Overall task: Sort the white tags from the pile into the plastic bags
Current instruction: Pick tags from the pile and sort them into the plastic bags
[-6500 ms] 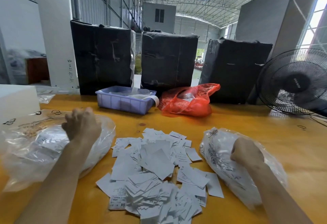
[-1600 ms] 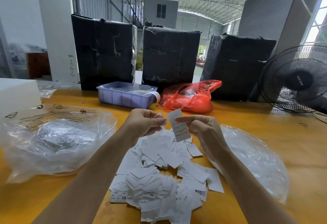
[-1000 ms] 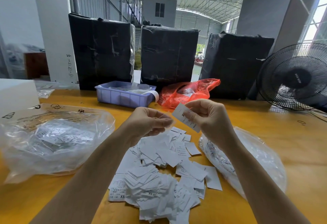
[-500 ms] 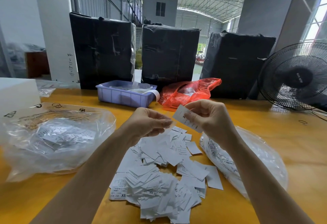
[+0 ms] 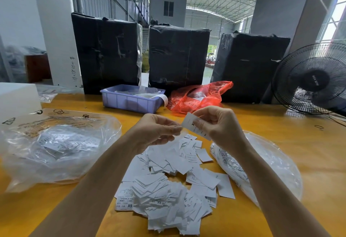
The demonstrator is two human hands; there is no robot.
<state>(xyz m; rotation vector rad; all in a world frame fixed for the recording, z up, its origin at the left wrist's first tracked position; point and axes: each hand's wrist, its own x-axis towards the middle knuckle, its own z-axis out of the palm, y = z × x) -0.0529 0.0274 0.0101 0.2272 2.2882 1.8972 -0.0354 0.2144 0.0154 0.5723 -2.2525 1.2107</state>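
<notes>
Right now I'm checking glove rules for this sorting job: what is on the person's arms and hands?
Nothing that shows. The left hand and right hand are bare, with no gloves. No rings, watch or wristbands are visible. Both forearms are uncovered down to the bottom of the picture, so no sleeves appear.

- held tag [image 5: 194, 127], pinched by the right hand [image 5: 221, 126]: a black "x"; the smaller print under it is too fine to read.
- pile of white tags [image 5: 168, 184]: "xs" on a tag at the near left edge, "xs" again on one nearer the middle, "l" on a tag at the far side above small illegible lines.
- white pillar [image 5: 54, 31]: a handwritten vertical number, not clearly legible.
- fan [image 5: 316, 79]: hub lettering, unreadable.
- left plastic bag [image 5: 56, 143]: printed warning symbols and text, too blurred to read.
</notes>
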